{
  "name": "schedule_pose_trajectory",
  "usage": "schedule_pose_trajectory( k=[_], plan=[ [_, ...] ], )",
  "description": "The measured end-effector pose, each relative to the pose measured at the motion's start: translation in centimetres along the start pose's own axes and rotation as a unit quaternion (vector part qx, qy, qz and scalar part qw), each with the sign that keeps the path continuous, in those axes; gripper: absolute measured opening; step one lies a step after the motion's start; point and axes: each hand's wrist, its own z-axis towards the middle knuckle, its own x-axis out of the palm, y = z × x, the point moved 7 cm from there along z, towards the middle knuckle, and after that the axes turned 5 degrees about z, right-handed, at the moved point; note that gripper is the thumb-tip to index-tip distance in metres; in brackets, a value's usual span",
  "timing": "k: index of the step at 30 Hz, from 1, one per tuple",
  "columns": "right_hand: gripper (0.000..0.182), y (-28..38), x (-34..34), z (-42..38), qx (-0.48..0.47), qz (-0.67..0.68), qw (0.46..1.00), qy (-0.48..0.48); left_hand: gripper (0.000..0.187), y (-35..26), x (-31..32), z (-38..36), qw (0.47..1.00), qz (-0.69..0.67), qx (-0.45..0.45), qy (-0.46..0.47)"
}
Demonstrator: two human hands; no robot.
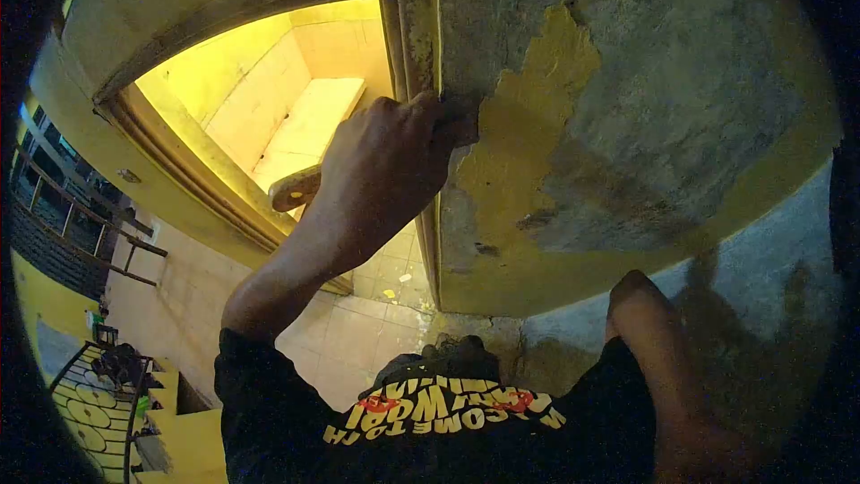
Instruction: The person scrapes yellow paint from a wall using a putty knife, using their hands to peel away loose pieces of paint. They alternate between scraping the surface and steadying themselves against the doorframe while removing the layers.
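My left hand (390, 157) is closed around a putty knife (297, 188), whose handle end with a hole sticks out behind the wrist. Its blade, partly covered by my fingers, is at the wall beside the door frame (417, 36), by the edge of a yellow paint patch (542, 81). Whether the blade touches the wall is hard to tell. Around that patch the wall shows bare grey plaster (663, 108). On the right, my bent right arm shows at the elbow, its forearm running down; my right hand is not visible.
A lit doorway (269, 108) opens just left of my hand. Pale paint flakes (390, 293) lie on the tiled floor (358, 332) below. Further left are a wooden ladder (81, 229) and a metal railing (94, 412) with a dark bundle beside it.
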Motion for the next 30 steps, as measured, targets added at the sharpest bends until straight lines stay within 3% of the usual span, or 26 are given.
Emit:
schedule_pose_trajectory(
  k=[3,4,7,9,11,14,18,20,25,27,29,30],
  plan=[
    [0.027,-0.1,-1.1,-1.7,-0.052,-0.016,0.996,-0.072,0.019,0.9,0.8,-0.1,0.998,0.057,-0.016,0.010],
    [0.031,-0.2,-3.5,-2.9,-0.021,-0.048,0.994,-0.096,0.014,1.1,1.3,0.0,0.996,0.078,-0.024,0.039],
    [0.044,-0.6,-11.8,-7.8,0.071,-0.142,0.973,-0.170,0.026,1.8,1.7,-0.2,0.994,0.083,-0.031,0.071],
    [0.049,-3.5,-10.8,-9.9,0.148,-0.341,0.927,-0.051,0.026,1.0,0.8,0.4,0.994,0.070,-0.030,0.072],
    [0.051,-8.1,-9.0,-14.4,0.280,-0.525,0.800,0.081,0.026,-0.2,-0.2,1.0,0.986,0.097,-0.043,0.129],
    [0.064,-11.5,-7.3,-21.6,0.397,-0.584,0.693,0.148,0.025,0.2,0.3,0.5,0.979,0.126,-0.084,0.134],
    [0.075,-11.9,-7.9,-26.5,0.429,-0.566,0.698,0.090,0.023,1.3,0.5,0.1,0.985,0.097,-0.116,0.078],
    [0.076,-11.8,-8.2,-27.4,0.437,-0.568,0.689,0.109,0.021,0.4,0.2,0.6,0.996,0.008,-0.058,0.068],
    [0.076,-12.4,-8.4,-28.0,0.448,-0.566,0.676,0.145,0.013,-1.2,-0.4,0.2,0.982,0.105,-0.133,0.084],
    [0.076,-12.5,-8.4,-28.3,0.451,-0.564,0.675,0.150,0.013,-1.8,-0.1,0.7,0.993,0.093,-0.032,0.069],
    [0.076,-12.5,-8.5,-28.6,0.454,-0.564,0.673,0.153,0.013,-3.5,4.9,1.3,0.987,0.017,0.124,0.104],
    [0.076,-12.5,-8.7,-28.5,0.453,-0.561,0.675,0.154,0.014,-5.6,7.1,1.0,0.980,0.032,0.139,0.139]
  ],
)
